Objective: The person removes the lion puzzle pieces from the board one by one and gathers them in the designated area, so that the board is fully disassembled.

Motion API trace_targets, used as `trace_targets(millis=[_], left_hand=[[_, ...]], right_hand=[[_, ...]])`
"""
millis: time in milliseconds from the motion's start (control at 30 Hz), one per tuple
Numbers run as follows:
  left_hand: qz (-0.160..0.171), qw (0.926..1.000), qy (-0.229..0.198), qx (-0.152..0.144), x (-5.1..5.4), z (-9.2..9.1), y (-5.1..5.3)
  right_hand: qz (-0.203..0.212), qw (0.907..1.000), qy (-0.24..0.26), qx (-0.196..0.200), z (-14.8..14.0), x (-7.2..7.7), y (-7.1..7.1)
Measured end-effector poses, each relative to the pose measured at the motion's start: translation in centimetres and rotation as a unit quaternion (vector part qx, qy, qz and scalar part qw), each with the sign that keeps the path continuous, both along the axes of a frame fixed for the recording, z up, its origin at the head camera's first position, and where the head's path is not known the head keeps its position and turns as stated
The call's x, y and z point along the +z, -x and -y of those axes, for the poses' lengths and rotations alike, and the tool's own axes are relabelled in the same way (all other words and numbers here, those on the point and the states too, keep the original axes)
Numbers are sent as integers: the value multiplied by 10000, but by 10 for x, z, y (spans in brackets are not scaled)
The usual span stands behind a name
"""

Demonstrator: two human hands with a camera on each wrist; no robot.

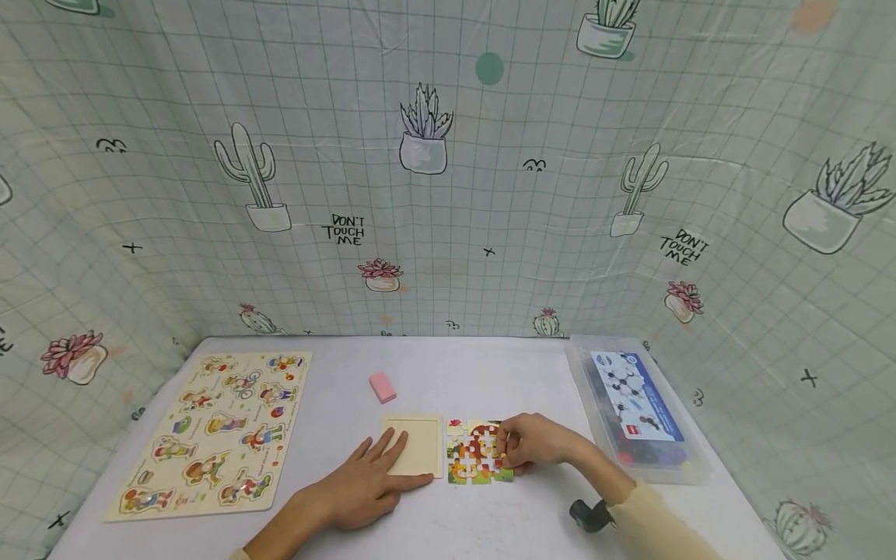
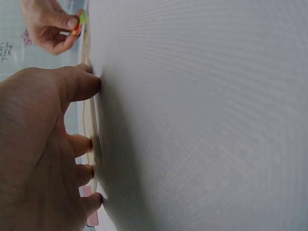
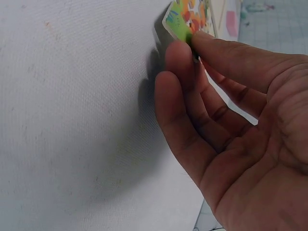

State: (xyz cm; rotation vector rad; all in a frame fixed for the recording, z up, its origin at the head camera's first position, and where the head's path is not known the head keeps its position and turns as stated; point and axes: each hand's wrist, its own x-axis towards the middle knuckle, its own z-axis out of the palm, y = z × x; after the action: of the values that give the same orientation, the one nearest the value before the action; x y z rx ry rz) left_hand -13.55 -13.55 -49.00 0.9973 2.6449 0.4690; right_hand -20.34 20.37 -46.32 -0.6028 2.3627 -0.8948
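A pale wooden puzzle tray (image 1: 423,446) lies on the table in the head view. My left hand (image 1: 364,486) rests across its left and near edges with fingers spread, the thumb along the near edge. Immediately to the right is a colourful jigsaw puzzle (image 1: 476,451), its pieces laid in a square with pale gaps between some. At the puzzle's right side my right hand (image 1: 535,442) pinches a jigsaw piece between thumb and fingers. Green and orange print on the jigsaw piece (image 2: 83,17) shows at those fingertips in the left wrist view; the fingers partly hide it.
A pink eraser (image 1: 382,386) lies behind the tray. On the left is a wooden board (image 1: 203,435) with cartoon figures. A clear plastic case (image 1: 633,412) with a blue label stands at the right. A dark cylindrical object (image 1: 589,516) lies near the right forearm.
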Motion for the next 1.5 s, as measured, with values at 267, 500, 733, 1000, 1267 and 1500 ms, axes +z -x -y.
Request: trace_targets(millis=[267,500,733,1000,1267,1500], left_hand=[[-44,10000,-34,-29,2,0,0],[-40,10000,-54,-30,2,0,-1],[-106,9999,-63,-40,1,1,-1],[-40,10000,-66,-26,3,0,-1],[-67,9999,-83,-18,2,0,-1],[-62,10000,-59,33,0,0,0]], right_hand=[[-90,9999,-124,21,3,0,-1],[-220,9995,-198,137,4,0,-2],[-492,9977,-417,192,7,1,-2],[-620,9962,-558,240,8,-1,-1],[-626,9957,-615,281,9,-1,-1],[-812,9933,-726,388,9,0,0]])
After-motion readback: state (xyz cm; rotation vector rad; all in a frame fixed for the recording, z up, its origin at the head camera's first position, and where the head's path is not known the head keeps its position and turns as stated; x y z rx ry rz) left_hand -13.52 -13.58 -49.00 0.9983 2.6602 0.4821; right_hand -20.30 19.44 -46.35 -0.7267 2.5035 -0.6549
